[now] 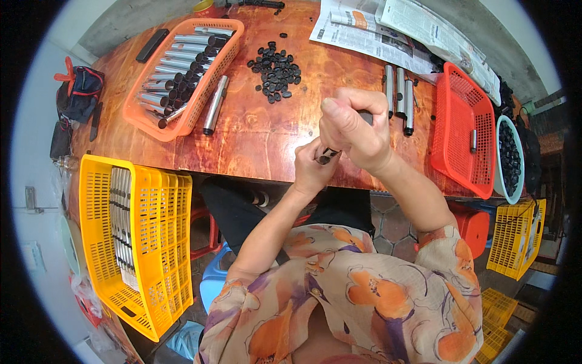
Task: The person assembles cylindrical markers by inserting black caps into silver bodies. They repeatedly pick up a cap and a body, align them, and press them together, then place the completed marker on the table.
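Note:
My left hand [311, 167] is wrapped round a metal tube [327, 155] with a dark end, held over the table's front edge. Just above and to its right, my right hand [357, 130] makes a fist round a dark-handled tool [365, 116]; its working end is hidden by my fingers. The two hands almost touch. Beyond them lies a pile of small black oval caps [276, 70]. Three silver tubes with black ends [400, 91] lie to the right of my right hand. A single similar tube [216, 106] rests beside the orange basket.
At the left, an orange basket [237, 51] holds many silver tubes, above a yellow crate [136, 242] with more tubes. To the right stand a red basket [445, 139] with one short piece and a pale bowl [516, 195] of black parts. Newspapers [364, 36] cover the far right.

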A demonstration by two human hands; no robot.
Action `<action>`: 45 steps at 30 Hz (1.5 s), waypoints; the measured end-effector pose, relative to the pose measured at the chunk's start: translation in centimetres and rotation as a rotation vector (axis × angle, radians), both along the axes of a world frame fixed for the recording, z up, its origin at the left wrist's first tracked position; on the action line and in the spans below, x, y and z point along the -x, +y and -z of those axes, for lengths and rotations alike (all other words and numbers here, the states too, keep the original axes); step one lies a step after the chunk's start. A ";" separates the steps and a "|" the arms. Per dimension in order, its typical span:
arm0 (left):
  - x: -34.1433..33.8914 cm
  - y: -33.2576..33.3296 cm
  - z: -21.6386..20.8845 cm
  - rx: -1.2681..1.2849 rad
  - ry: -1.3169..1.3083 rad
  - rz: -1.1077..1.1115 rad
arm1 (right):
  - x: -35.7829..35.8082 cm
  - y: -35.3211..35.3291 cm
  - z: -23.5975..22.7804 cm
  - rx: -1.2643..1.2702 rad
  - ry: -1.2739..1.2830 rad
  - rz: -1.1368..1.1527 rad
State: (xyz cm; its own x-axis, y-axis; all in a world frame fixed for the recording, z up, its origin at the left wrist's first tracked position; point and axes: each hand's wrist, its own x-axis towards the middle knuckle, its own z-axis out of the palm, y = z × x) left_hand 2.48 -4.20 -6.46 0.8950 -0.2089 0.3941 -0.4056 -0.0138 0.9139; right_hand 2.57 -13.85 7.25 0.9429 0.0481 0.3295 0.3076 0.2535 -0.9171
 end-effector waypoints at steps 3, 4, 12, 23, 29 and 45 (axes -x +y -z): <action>-1.6 1.6 -0.3 0.043 0.230 0.433 | -0.1 -0.2 0.1 -0.035 -0.011 -0.023; -2.2 2.0 -0.4 0.047 0.296 0.536 | -0.3 -0.3 0.0 -0.067 0.011 -0.036; -0.6 0.1 -1.3 -0.070 0.100 0.138 | -0.9 -0.1 0.1 -0.032 -0.005 0.166; -0.6 -0.5 -2.1 -0.177 0.069 0.075 | -1.1 -1.7 0.0 -0.167 0.111 0.097; -2.3 3.3 -4.2 -0.364 0.297 0.162 | -2.0 -8.5 0.7 -0.420 0.190 0.064; -11.2 10.7 -0.4 -1.061 -0.406 -0.629 | -1.6 -14.0 9.7 1.411 0.650 0.728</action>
State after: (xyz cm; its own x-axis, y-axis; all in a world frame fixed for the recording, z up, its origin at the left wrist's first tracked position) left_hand 13.67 6.49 -6.01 0.8092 -0.1743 0.5611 -0.3088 -0.9386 0.1538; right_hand 4.21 -27.88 -2.44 0.8519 -0.5236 -0.0041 -0.5003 -0.8116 -0.3018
